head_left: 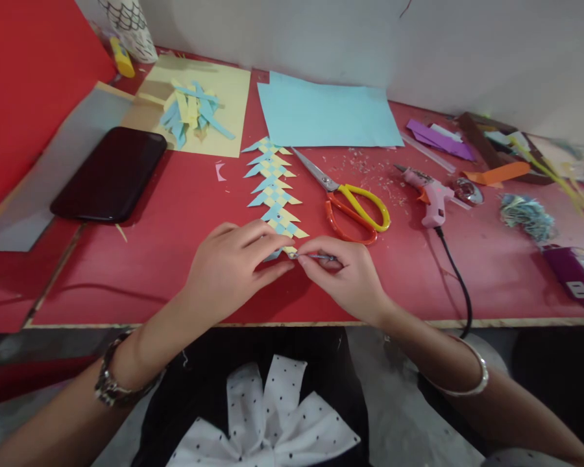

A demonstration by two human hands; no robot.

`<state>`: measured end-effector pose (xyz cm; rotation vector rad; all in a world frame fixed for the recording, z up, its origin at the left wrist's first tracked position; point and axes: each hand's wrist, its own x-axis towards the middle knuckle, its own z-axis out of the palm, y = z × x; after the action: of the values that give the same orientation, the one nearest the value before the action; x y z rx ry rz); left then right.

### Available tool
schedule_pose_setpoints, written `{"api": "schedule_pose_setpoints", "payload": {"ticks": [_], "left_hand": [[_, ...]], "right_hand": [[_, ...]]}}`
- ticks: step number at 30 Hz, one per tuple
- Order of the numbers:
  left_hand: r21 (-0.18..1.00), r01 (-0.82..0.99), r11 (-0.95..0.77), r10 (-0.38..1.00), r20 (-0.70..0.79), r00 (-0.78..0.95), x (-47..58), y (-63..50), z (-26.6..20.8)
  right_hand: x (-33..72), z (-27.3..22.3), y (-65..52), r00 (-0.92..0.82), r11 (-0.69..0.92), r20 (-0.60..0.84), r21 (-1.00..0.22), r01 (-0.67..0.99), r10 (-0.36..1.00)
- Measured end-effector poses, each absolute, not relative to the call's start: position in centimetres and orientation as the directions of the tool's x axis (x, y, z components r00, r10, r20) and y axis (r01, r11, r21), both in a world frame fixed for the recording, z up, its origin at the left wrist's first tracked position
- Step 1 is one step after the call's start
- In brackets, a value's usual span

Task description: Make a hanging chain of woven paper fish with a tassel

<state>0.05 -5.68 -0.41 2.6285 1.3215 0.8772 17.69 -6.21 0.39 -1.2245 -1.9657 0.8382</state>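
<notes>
A woven strip of light blue and yellow paper (275, 188), with pointed ends along both sides, lies flat on the red table. My left hand (238, 263) covers its near end, with thumb and forefinger around the last folds. Pinched in my right hand (345, 269) is a thin, dark metallic stick-like tool (324, 257); its tip meets the strip's near end beside my left fingertips. What the tool is exactly cannot be made out. Scissors (350, 204) with one red and one yellow handle lie just beyond my right hand, blades partly closed.
Cut blue and yellow strips (189, 110) lie on a yellow sheet (231, 91), beside a blue sheet (331, 113). A black phone (109, 175) is at left. A pink glue gun (433, 194), its cord over the table edge, and a purple box (571, 272) are at right.
</notes>
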Motion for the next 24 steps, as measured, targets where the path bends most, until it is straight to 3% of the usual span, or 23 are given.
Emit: {"api": "schedule_pose_setpoints", "payload": {"ticks": [8,24], "left_hand": [[0.379,0.683,-0.625,0.765,0.474,0.437,0.05,-5.67,-0.08],[0.362,0.686,-0.631,0.759,0.47,0.45,-0.01,-5.48,-0.06]], "right_hand": [[17.76,0.32,-6.11,-0.321,0.293,0.158,-0.854,0.43,0.934],[17.75,0.25,-6.04,-0.338,0.279,0.133,-0.859,0.43,0.932]]}}
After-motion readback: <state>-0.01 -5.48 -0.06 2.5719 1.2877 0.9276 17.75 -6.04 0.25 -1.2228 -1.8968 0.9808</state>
